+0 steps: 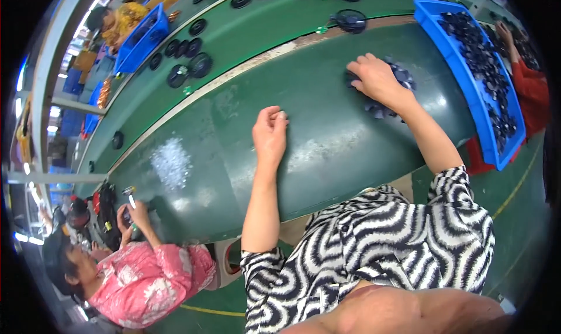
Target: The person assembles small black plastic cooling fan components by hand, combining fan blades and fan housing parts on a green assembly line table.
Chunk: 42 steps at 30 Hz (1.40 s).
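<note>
My left hand (270, 134) is over the middle of the dark green work surface (315, 153), its fingers curled in. Whatever it holds, if anything, is hidden. My right hand (377, 79) reaches over a loose pile of small dark parts (404, 77) on the right. Its fingers are bent, and dark pieces show between thumb and fingertips. The parts are too small for me to name.
At the right edge, a blue tray (494, 138) holds many dark parts. Beyond, round black parts (350, 21) lie on a green conveyor (257, 27). Clear little pieces (171, 163) are heaped left. A person in pink (155, 281) works at left; a red sleeve (529, 94) shows right.
</note>
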Tool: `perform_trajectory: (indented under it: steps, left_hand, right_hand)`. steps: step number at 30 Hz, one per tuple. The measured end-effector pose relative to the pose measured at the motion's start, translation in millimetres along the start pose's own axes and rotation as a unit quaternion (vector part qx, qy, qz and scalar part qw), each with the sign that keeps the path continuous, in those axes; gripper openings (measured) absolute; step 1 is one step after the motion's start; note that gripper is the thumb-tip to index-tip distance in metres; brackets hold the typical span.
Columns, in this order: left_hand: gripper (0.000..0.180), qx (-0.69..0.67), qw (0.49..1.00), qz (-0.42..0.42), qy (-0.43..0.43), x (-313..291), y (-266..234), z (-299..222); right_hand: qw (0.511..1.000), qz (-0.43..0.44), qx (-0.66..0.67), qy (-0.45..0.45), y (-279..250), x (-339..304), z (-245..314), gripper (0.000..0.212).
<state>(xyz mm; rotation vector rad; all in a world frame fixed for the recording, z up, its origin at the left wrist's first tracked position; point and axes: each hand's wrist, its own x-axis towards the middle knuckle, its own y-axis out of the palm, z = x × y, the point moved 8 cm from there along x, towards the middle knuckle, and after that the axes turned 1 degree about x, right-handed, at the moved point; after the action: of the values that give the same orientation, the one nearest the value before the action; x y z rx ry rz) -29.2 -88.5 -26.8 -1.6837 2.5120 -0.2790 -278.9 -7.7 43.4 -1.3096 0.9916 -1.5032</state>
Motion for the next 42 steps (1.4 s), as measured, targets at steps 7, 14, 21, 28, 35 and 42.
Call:
perform_trajectory:
  steps: [7,14,21,28,35,42]
  left_hand:
    - [0.021,0.012,1.0,0.005,0.023,3,-1,0]
    - [0.026,-0.018,0.998,0.057,0.014,-16,11,-53]
    - [0.04,0.442,0.844,-0.058,0.298,97,-35,-101]
    - [0.024,0.642,0.738,-0.107,0.178,212,-94,-27]
    - [0.024,0.528,0.826,-0.031,0.196,92,-7,-113]
    - [0.029,0.363,0.922,0.072,0.116,24,-8,-72]
  right_hand:
    - [0.994,-0.03,0.064,-0.087,20,-3,74,0.023]
    - [0.965,-0.103,0.172,-0.17,8,-17,118,0.033]
    - [0.955,-0.14,0.227,-0.127,4,-20,111,0.032]
    - [0.944,-0.112,0.282,-0.132,13,-13,123,0.034]
    - [0.946,-0.114,0.284,-0.107,14,-15,104,0.035]
    - [0.947,-0.121,0.275,-0.113,17,-13,108,0.033]
